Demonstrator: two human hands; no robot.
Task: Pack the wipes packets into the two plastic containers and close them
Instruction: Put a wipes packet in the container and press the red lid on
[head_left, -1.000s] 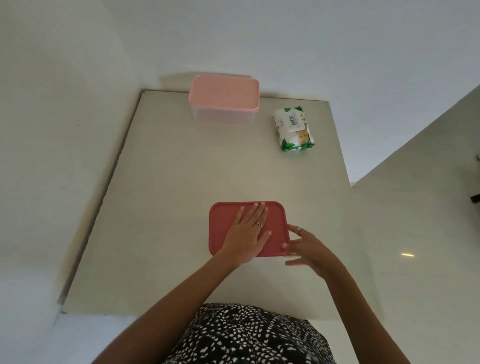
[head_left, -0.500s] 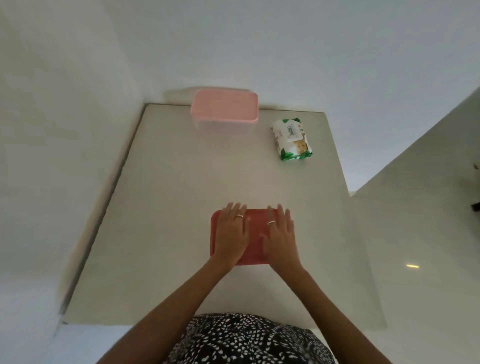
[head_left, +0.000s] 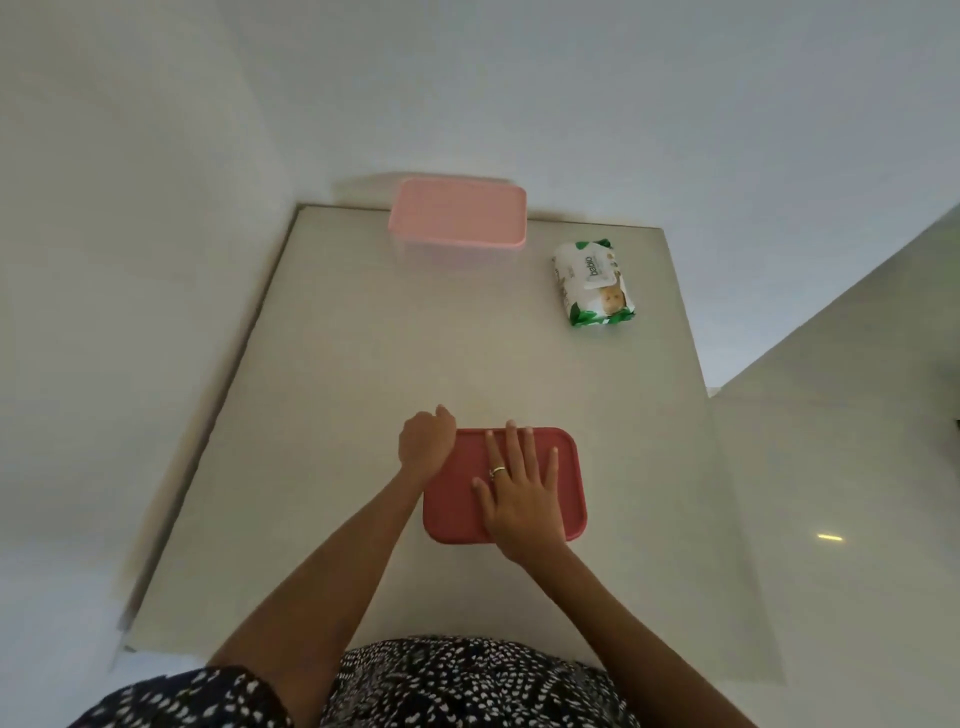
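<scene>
The right hand (head_left: 524, 499) is laid flat, fingers (head_left: 514, 447) spread and released, on the dark red lid (head_left: 566, 467) of the near container. The left hand (head_left: 426, 441) is curled over its far-left corner, fingers hidden; whether they grip cannot be told. Half a second ago both palms were pressed flat. A soft wipes packet (head_left: 593, 283) lies well beyond the fingertips on the smooth table (head_left: 363, 364), beside the pink-lidded rectangular container (head_left: 458, 210).

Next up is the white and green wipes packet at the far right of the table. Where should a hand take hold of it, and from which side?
Probably come down from above and pinch the white and green wipes packet across its short width, fingers on the two long sides. It lies flat, label flap up, long axis running away from the person, with bare table on both sides. The right hand is on its side.
</scene>
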